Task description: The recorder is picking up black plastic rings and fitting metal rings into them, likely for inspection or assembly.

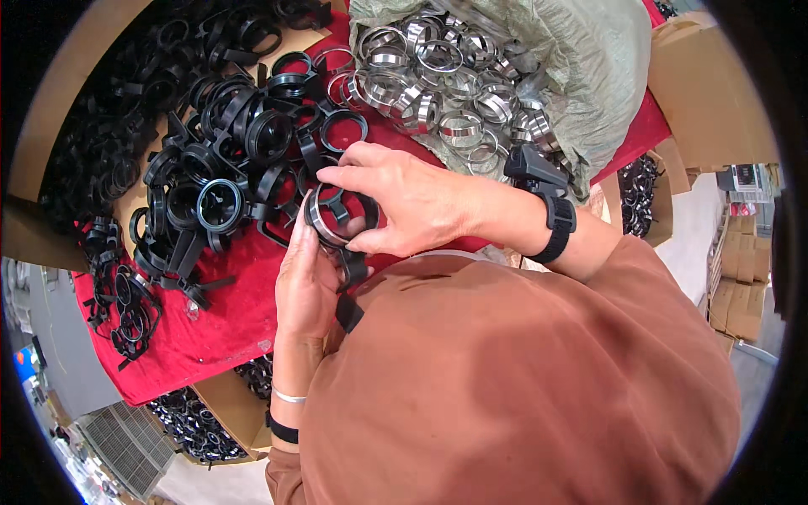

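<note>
My left hand (pixel 305 278) holds a black plastic ring part with a strap tail (pixel 347 278) from below. My right hand (pixel 396 202) comes in from the right and pinches a shiny metal ring (pixel 321 225) against the top of that black part. Both hands hover over the red cloth (pixel 227 311) near its front edge. Just left of them lies a heap of black ring parts (pixel 219 168). A pile of loose metal rings (pixel 438 76) sits behind my right hand.
The metal rings rest in an open grey-green bag (pixel 589 67). Cardboard boxes with more black parts stand at the far left (pixel 76 109), below the table (pixel 227 408) and at the right (pixel 640 194). My right wrist carries a black strapped device (pixel 547 189).
</note>
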{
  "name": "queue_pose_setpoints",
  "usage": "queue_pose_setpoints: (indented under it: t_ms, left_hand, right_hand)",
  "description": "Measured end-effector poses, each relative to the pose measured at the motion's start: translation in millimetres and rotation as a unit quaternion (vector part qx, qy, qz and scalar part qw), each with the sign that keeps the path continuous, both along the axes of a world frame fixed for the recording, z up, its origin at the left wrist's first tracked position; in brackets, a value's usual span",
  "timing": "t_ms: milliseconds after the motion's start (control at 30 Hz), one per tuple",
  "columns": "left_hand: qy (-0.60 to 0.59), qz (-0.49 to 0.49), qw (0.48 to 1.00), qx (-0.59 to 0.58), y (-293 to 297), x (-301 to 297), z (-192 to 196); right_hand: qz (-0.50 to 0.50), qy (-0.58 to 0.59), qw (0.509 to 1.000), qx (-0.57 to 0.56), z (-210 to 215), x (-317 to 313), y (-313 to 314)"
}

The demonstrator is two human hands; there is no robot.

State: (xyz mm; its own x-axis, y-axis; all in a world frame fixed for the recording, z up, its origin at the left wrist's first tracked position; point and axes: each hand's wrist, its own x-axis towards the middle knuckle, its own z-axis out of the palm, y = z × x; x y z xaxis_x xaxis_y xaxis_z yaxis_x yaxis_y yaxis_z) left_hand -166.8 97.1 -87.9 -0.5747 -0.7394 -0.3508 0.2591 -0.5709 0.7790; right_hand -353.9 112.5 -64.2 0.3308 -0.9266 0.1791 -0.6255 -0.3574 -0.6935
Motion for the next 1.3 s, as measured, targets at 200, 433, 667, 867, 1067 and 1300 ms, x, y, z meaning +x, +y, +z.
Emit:
queue_pose_setpoints:
  t_ms: [200,433,667,867,1067,1300]
  left_hand:
    - [-0.05,-0.081,0.995,0.031,7.0,9.9,3.0]
    - [-0.045,-0.078,0.995,0.044,26.7,0.8,24.6]
    - [-0.168,-0.074,0.98,-0.071,29.9,12.5,6.4]
    - [-0.155,0.016,0.987,-0.041,32.0,27.3,9.6]
    - [-0.347,0.014,0.898,-0.27,6.3,85.2,13.6]
    - [-0.796,0.098,0.42,-0.425,-161.8,345.6,4.3]
  right_hand:
    - [-0.001,-0.002,1.0,0.031,-4.0,4.0,15.1]
    - [-0.155,-0.143,0.966,0.152,-24.6,10.0,5.7]
    - [-0.242,-0.115,0.955,0.125,-41.6,38.2,-2.0]
    - [-0.258,-0.178,0.922,0.226,-43.8,63.6,7.3]
    - [-0.211,-0.152,0.942,0.214,-47.6,71.1,0.4]
    - [-0.185,0.255,0.949,-0.022,-60.4,56.7,13.1]
